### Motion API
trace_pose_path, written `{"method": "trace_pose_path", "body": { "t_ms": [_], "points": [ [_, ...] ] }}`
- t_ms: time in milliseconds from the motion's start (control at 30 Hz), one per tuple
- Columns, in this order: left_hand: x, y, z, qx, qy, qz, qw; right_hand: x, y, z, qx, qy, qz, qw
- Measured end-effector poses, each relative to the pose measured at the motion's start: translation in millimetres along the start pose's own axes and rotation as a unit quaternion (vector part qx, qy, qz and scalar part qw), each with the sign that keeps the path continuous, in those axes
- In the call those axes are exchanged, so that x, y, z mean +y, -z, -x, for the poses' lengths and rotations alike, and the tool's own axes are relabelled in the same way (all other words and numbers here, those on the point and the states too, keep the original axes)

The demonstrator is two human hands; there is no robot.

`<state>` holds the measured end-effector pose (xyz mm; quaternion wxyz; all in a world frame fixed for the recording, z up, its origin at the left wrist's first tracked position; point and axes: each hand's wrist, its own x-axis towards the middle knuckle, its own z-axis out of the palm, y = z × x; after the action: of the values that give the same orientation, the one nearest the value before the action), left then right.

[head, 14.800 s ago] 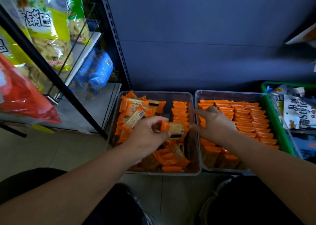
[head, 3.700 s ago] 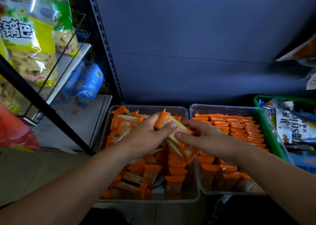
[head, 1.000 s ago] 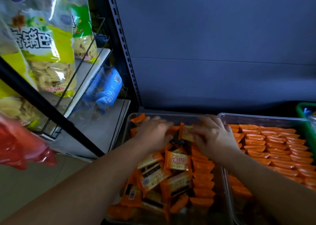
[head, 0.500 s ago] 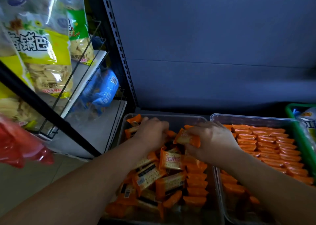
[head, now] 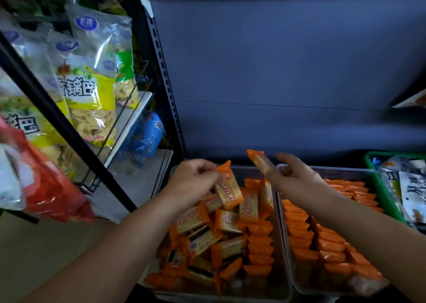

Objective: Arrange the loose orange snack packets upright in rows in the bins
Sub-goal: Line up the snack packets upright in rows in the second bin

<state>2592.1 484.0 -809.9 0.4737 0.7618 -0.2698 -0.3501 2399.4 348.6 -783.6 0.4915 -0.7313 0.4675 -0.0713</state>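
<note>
- Where half a second ago both my hands were down in the pile at the back of the left bin [head: 219,297], they're now lifted above its back rim, each with one packet.
- My left hand [head: 193,183]: fingers and thumb curled, pinching the top crimp of an orange packet [head: 228,193]. The packet hangs label toward me, slightly tilted, over the back of the loose pile [head: 207,236]. Earlier this hand lay knuckles-up on the pile and I couldn't see anything in it.
- My right hand [head: 297,180]: pinches the lower end of a second packet [head: 260,162], other fingers loosely raised. The packet points up and left, in the air over the gap between the two bins. Before, the same hand gripped a packet low, against the upright row.
- Left bin: the jumble of packets is lying flat and crosswise on the left and middle, with one upright row [head: 259,249] along its right wall, same as before.
- Right bin [head: 345,171]: filled with upright rows of orange packets [head: 322,240], unchanged.
- Green basket [head: 378,183] with other bags is just right of the right bin.
- Black rack [head: 60,118] on the left holds yellow-green snack bags [head: 87,100], a blue pack [head: 143,136] lower down and a red bag [head: 50,187] nearest me.
- View has tipped up, so more of the dark back panel [head: 276,72] shows.
</note>
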Motion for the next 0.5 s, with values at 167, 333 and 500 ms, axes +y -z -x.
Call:
{"method": "trace_pose_path", "body": {
  "t_ms": [167, 333, 500],
  "points": [
    [11, -4, 0, -0.053, 0.032, 0.100, 0.993, 8, -3, -9, -0.044, -0.027, -0.069, 0.996],
    [9, -1, -3, -0.047, 0.016, 0.109, 0.993, 6, -6, -17, -0.077, -0.034, -0.152, 0.985],
    [7, -2, -8, -0.020, -0.003, 0.105, 0.994, 6, -6, -23, -0.083, -0.037, -0.169, 0.981]
  ]
}}
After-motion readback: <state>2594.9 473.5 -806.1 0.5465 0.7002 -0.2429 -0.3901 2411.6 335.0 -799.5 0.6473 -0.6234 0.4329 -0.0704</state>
